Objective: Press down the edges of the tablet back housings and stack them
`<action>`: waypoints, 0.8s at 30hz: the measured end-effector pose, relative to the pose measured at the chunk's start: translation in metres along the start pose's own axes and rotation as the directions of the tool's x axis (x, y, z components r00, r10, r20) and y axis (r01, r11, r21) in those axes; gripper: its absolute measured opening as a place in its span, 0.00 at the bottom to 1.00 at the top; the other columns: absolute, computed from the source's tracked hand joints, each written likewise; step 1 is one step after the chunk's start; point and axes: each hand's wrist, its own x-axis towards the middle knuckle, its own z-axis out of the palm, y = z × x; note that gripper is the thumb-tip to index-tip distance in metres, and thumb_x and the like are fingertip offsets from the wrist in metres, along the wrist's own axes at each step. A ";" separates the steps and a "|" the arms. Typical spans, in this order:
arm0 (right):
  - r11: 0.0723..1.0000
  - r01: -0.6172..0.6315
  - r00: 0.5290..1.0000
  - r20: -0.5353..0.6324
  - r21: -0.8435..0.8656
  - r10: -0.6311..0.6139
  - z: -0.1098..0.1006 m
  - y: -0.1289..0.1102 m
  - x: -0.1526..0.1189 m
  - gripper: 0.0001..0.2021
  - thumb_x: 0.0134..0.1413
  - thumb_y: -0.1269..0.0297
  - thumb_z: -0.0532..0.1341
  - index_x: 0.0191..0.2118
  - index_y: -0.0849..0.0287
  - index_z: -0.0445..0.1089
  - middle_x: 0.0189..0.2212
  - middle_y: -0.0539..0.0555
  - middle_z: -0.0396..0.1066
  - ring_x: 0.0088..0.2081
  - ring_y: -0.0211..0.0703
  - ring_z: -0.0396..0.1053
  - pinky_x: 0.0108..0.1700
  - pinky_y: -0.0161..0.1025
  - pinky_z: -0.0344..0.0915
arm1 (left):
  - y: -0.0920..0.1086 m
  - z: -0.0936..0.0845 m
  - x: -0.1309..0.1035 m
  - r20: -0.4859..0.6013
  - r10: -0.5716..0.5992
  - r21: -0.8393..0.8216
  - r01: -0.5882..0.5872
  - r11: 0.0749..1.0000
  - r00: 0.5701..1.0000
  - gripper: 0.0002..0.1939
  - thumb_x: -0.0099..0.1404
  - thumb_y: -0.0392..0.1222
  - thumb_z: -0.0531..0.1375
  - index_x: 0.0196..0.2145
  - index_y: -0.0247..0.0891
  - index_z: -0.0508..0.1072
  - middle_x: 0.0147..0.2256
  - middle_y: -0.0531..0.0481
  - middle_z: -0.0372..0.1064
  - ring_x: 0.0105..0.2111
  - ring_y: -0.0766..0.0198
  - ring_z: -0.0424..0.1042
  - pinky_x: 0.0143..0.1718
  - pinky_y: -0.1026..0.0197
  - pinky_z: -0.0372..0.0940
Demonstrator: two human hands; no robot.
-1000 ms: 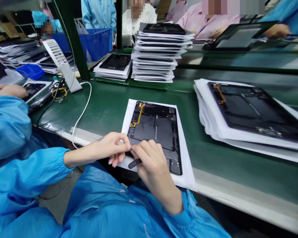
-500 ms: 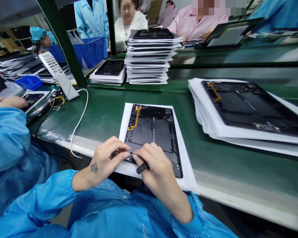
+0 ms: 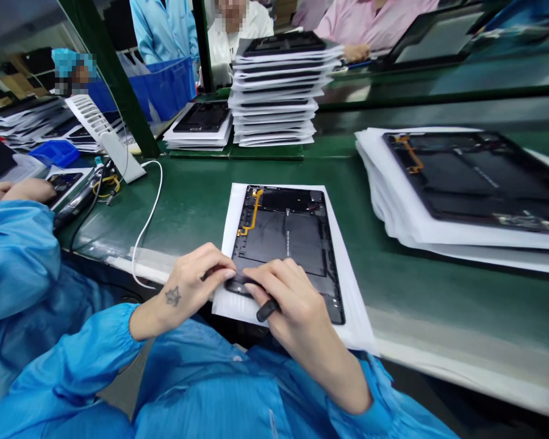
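A dark tablet housing [image 3: 274, 244] lies open side up on a white sheet [image 3: 352, 305], with an orange flex cable [image 3: 255, 213] along its upper left. At its lower-left corner, the fingertips of my left hand [image 3: 200, 274] are pinched together; whatever is between them is too small to make out. Close beside it, my right hand [image 3: 297, 299] is closed with its fingertips over the housing's lower part. A short, rounded black object [image 3: 268, 310] sticks out under its fingers, and the rest of it is hidden.
On the right, another housing [image 3: 480, 177] rests on stacked white sheets [image 3: 393, 213]. A tall pile of interleaved sheets [image 3: 274, 116] stands at the back. To the left are a white stand [image 3: 105, 137], a white cable [image 3: 147, 225] and a co-worker's sleeve [image 3: 21, 238].
Both hands stay at the housing's lower-left corner. My left fingertips have come closer to the corner, and my right fingers lie flatter over it. The view has shifted slightly.
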 end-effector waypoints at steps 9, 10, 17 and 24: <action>0.980 0.155 0.982 0.132 -0.128 -0.138 -0.002 -0.001 0.000 0.16 0.60 0.82 0.53 0.48 0.62 0.72 0.41 0.57 0.75 0.37 0.47 0.61 0.37 0.44 0.59 | -0.018 -0.004 -0.010 0.146 0.189 0.248 -0.221 0.943 0.971 0.05 0.75 0.33 0.54 0.42 0.37 0.70 0.36 0.49 0.70 0.35 0.65 0.70 0.38 0.63 0.68; 0.976 0.166 0.980 0.132 -0.145 -0.147 -0.003 -0.002 0.000 0.16 0.59 0.82 0.53 0.47 0.63 0.72 0.40 0.57 0.75 0.37 0.47 0.61 0.37 0.44 0.59 | -0.018 -0.004 -0.010 0.161 0.193 0.257 -0.230 0.939 0.968 0.05 0.75 0.33 0.54 0.42 0.37 0.70 0.36 0.49 0.70 0.35 0.65 0.70 0.38 0.63 0.68; 0.961 0.189 0.974 0.166 -0.204 -0.156 -0.002 -0.004 0.000 0.17 0.61 0.80 0.51 0.48 0.66 0.73 0.40 0.60 0.75 0.35 0.49 0.60 0.35 0.46 0.58 | -0.017 -0.011 -0.006 0.230 0.215 0.258 -0.272 0.927 0.949 0.05 0.75 0.34 0.55 0.42 0.36 0.71 0.36 0.48 0.71 0.35 0.64 0.72 0.38 0.62 0.69; 0.954 0.208 0.964 0.211 -0.214 -0.163 -0.004 -0.004 0.000 0.19 0.59 0.82 0.49 0.48 0.67 0.73 0.42 0.60 0.74 0.35 0.49 0.59 0.36 0.46 0.58 | -0.021 -0.019 -0.015 0.070 0.214 0.264 -0.225 0.938 0.974 0.09 0.72 0.31 0.59 0.49 0.34 0.73 0.39 0.46 0.74 0.38 0.65 0.73 0.40 0.64 0.70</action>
